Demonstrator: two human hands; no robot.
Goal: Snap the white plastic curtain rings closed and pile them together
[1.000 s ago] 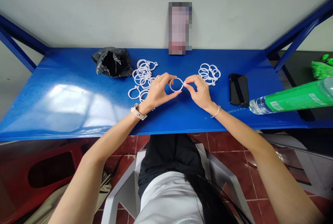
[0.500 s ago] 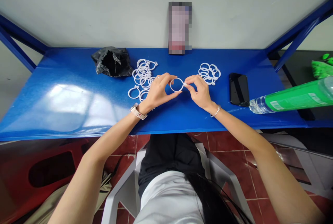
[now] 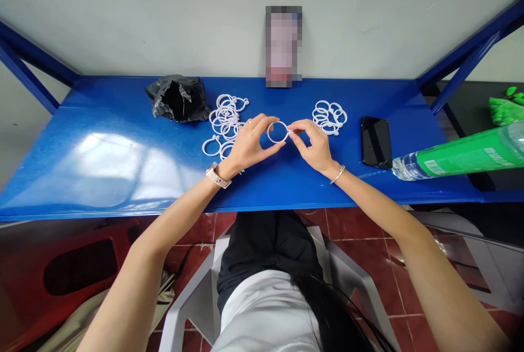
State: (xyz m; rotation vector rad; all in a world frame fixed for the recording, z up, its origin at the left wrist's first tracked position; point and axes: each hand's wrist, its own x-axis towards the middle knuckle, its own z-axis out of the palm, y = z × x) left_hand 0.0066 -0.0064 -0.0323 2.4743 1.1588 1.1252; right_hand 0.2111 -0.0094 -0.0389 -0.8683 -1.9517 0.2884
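Observation:
A white plastic ring (image 3: 278, 132) is held just above the blue shelf (image 3: 123, 144) between both hands. My left hand (image 3: 248, 144) pinches its left side with thumb and fingers curled round it. My right hand (image 3: 313, 143) pinches the small clasp on its right side. A larger heap of white rings (image 3: 224, 120) lies behind my left hand. A smaller heap of white rings (image 3: 329, 114) lies behind my right hand.
A crumpled black plastic bag (image 3: 178, 99) sits at the back left. A black phone (image 3: 375, 141) lies flat to the right, with a green-labelled water bottle (image 3: 462, 154) on its side beyond it. A blurred upright object (image 3: 283, 46) leans on the wall.
Both hands keep their grip on the ring; my right-hand fingers have shifted slightly at the clasp. Nothing else has moved.

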